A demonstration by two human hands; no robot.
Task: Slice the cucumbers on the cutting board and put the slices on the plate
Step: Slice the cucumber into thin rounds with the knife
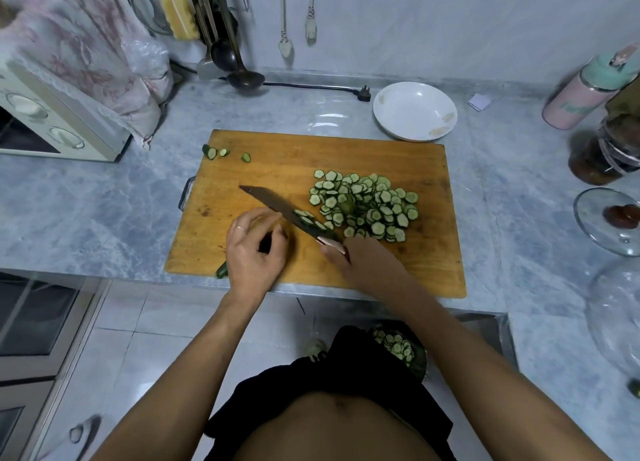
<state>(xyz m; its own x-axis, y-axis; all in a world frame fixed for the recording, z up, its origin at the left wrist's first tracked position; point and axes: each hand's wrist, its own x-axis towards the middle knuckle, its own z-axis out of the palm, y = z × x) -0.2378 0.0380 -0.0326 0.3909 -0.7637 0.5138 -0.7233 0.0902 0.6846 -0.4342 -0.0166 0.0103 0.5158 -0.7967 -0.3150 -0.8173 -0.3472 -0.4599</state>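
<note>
here a cucumber (pixel 221 270) is kept flat on the cutting board (pixel 277 156) so it cannot roll. it is held down by the left hand (pixel 254 246), whose fingers are curled over it. the knife (pixel 287 211) is gripped tight by the right hand (pixel 360 256), and a few slices are stuck on its blade. a big pile of slices (pixel 367 204) is heaped in the middle of the board. just behind the board, the plate (pixel 415 111) is waiting with no slices on it yet.
</note>
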